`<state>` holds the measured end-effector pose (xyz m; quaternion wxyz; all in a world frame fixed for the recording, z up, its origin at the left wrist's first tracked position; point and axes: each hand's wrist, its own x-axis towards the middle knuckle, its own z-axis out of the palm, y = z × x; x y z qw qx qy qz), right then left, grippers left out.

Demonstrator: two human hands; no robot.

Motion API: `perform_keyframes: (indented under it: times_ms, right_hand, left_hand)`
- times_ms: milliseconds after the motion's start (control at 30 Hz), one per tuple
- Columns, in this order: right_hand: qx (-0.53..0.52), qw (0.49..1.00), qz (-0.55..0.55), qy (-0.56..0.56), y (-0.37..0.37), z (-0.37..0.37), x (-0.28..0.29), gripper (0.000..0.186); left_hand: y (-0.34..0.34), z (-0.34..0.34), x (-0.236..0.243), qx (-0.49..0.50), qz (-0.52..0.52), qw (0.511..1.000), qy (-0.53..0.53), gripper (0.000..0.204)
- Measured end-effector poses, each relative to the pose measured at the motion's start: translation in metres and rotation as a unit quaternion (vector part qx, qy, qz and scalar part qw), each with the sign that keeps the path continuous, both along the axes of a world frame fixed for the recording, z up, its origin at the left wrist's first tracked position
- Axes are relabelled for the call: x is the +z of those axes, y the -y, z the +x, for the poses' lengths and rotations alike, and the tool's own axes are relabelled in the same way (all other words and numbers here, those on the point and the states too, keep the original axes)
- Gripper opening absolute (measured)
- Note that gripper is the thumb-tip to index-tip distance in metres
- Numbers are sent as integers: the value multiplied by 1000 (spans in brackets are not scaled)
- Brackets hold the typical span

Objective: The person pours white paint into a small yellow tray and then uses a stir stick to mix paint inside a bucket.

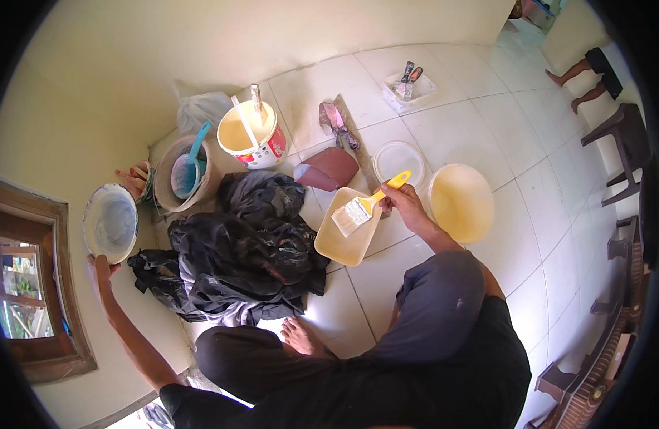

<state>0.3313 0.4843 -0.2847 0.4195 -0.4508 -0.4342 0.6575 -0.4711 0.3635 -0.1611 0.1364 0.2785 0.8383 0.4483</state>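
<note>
Far out at the left, my left hand (103,270) grips the lower rim of a round white basin (113,223) with a dark edge and greyish smears inside. My right hand (407,204) is closed round a paintbrush (365,205) with a yellow handle and a paint-coated head. Its bristles are over a cream rectangular tray (349,247); whether they touch it I cannot tell. To the right of that hand stands a cream-yellow tub (461,204), and a round translucent lid (399,165) lies just beyond it.
Dark crumpled cloth and plastic (236,250) lies between my hands. Behind it stand a paint bucket (252,134) with sticks and a pail (183,175) holding a blue dipper. Farther off are scrapers in a clear box (408,89). Another person's legs (586,80) show at right.
</note>
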Motion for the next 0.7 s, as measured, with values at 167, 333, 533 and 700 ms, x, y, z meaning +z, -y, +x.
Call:
perform_keyframes:
  times_ms: [167,333,533,700]
  right_hand:
    - [-17,999,14,-36,4,9,-16,30]
    - [-71,997,15,-41,3,17,-20,28]
    - [-95,995,40,-8,0,33,-31,27]
    - [-104,994,35,-9,-13,39,-29,29]
  left_hand:
    - [3,112,63,-169,-77,982,44,48]
    - [-21,271,109,-335,-131,924,129,45]
    - [-38,380,71,-489,-222,808,241,41]
    - [-31,434,45,-541,-291,754,234,32]
